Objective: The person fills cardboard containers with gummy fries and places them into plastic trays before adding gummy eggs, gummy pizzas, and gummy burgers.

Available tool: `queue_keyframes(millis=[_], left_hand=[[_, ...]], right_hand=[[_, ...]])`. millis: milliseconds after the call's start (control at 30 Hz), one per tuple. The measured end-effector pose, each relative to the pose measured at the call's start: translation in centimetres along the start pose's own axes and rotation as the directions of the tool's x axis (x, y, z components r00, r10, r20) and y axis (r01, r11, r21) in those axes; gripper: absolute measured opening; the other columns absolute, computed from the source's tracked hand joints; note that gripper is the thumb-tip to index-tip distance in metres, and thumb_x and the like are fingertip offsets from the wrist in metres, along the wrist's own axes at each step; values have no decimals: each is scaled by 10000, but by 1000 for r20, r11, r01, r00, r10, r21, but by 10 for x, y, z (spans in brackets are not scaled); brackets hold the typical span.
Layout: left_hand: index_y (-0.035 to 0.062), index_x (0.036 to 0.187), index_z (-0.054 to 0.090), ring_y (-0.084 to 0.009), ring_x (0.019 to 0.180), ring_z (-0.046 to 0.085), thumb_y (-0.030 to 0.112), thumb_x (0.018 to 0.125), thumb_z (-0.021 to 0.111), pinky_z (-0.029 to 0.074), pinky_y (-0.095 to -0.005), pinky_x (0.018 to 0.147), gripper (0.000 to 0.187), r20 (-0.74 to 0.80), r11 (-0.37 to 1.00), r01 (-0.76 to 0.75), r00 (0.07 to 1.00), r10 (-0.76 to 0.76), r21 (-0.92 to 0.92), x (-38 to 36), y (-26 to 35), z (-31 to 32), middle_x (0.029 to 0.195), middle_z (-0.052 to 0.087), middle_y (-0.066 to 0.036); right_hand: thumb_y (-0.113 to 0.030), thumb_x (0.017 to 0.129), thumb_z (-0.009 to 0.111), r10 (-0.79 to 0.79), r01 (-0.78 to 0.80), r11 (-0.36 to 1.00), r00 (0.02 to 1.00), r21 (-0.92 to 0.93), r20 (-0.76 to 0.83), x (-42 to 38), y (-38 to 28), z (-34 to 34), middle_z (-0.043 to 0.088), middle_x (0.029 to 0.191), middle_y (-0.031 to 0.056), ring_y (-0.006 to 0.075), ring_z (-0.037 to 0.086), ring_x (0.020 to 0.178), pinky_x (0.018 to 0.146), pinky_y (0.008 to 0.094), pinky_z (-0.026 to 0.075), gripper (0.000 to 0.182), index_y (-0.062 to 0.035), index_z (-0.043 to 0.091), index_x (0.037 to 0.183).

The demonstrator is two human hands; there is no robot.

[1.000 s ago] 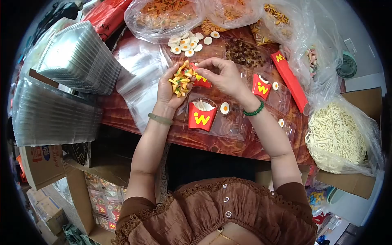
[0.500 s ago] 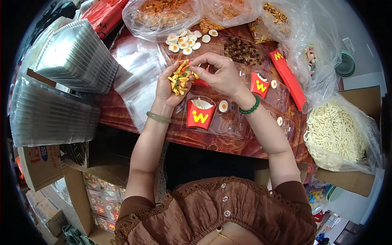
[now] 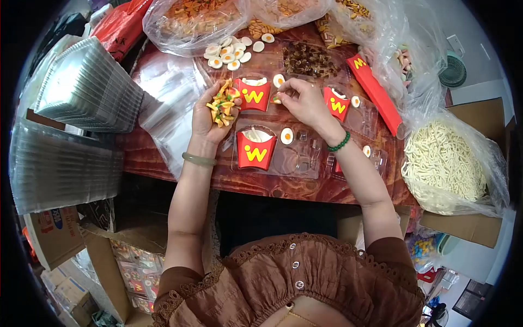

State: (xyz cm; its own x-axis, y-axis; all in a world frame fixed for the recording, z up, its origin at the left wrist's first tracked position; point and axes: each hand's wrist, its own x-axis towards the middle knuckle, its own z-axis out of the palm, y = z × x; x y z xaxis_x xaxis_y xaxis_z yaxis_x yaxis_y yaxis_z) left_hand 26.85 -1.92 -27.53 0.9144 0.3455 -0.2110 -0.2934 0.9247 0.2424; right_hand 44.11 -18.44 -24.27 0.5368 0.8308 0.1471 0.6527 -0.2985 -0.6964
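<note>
Several small yellow, green and red pieces [image 3: 222, 108] lie cupped in my left hand [image 3: 206, 117]. My right hand [image 3: 308, 108] pinches a small colourful piece [image 3: 277, 100] over a clear tray, just right of a red carton with a yellow logo [image 3: 253, 95]. Below it, another red carton [image 3: 255, 150] sits in a clear compartment tray [image 3: 308, 163], beside a white-and-orange egg piece [image 3: 286, 135]. A third red carton [image 3: 336, 103] stands in a tray to the right of my fingers. More egg pieces [image 3: 227, 53] are heaped beyond my left hand.
Stacked clear trays [image 3: 92, 87] and flat plastic bags [image 3: 169, 98] lie at left. Dark brown pieces [image 3: 310, 60] are at the back. A long stack of red cartons [image 3: 376, 95] is at right, near a bag of cream-coloured strands [image 3: 444, 169]. Filled bags [image 3: 199, 22] line the back.
My right hand has moved away from my left hand, over the tray, with a small piece in its fingertips. The view has shifted slightly, and the upper carton shows more fully.
</note>
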Motion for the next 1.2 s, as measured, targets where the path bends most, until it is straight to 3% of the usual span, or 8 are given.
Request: queue_keyframes(millis=[133,233,333,400,667,833,900,1200], left_hand=[[52,1036,576,-274,723,618,231,928,525,524,-262,501,215,-36,999,-36,999,36,-8,0,-2,4,902,612,-120],[52,1058,575,-267,728,626,226,938,506,523,-265,510,222,-33,999,-30,999,30,16,-3,-3,9,935,621,-110],[49,1064,573,-263,725,626,226,937,504,521,-263,521,229,-24,998,-35,999,36,47,-8,-7,16,950,625,-108],[45,1072,570,-262,727,627,225,933,506,518,-260,526,236,-23,998,-33,999,34,56,-8,-13,20,956,628,-108],[46,1097,550,-262,743,607,215,930,499,515,-261,524,243,-23,999,-22,999,23,38,-14,-10,19,998,610,-121],[44,1079,548,-276,748,603,211,932,499,518,-261,511,228,-24,999,-26,999,27,29,-10,-4,10,1005,605,-124],[42,1068,551,-286,744,611,204,931,503,522,-267,506,218,-15,999,-27,1000,28,23,-9,-3,7,997,609,-122],[46,1060,560,-287,740,624,213,936,497,523,-274,503,217,-38,1000,-16,999,17,18,-6,-3,3,977,617,-119]], right_hand=[[-138,796,685,-58,59,996,998,-61,31,-6,7,1,637,762,49,83,490,550,515,259,422,153,-30,651,898],[-146,824,673,10,-10,999,1000,36,15,-3,-2,4,652,801,44,76,533,602,569,243,448,150,-22,657,908],[-160,850,664,-42,33,938,999,344,19,1,-26,1,662,837,25,64,568,673,647,222,468,164,-9,663,914],[-163,860,664,-5,-68,920,982,385,187,7,-49,2,662,860,13,61,583,759,716,214,475,184,6,660,935],[-114,865,650,1,-138,748,978,649,208,4,-38,-7,632,869,2,32,556,747,660,193,462,131,-1,624,927],[-71,826,647,-117,47,975,939,218,325,15,-8,-32,627,829,27,121,590,748,664,272,481,118,-12,619,924],[-78,795,658,-453,498,866,820,-47,350,19,4,-23,624,838,78,216,617,769,676,312,491,134,-26,624,913],[-104,779,683,-285,307,948,935,-80,213,-9,10,-13,617,839,98,253,617,807,689,336,490,134,-38,641,887]])
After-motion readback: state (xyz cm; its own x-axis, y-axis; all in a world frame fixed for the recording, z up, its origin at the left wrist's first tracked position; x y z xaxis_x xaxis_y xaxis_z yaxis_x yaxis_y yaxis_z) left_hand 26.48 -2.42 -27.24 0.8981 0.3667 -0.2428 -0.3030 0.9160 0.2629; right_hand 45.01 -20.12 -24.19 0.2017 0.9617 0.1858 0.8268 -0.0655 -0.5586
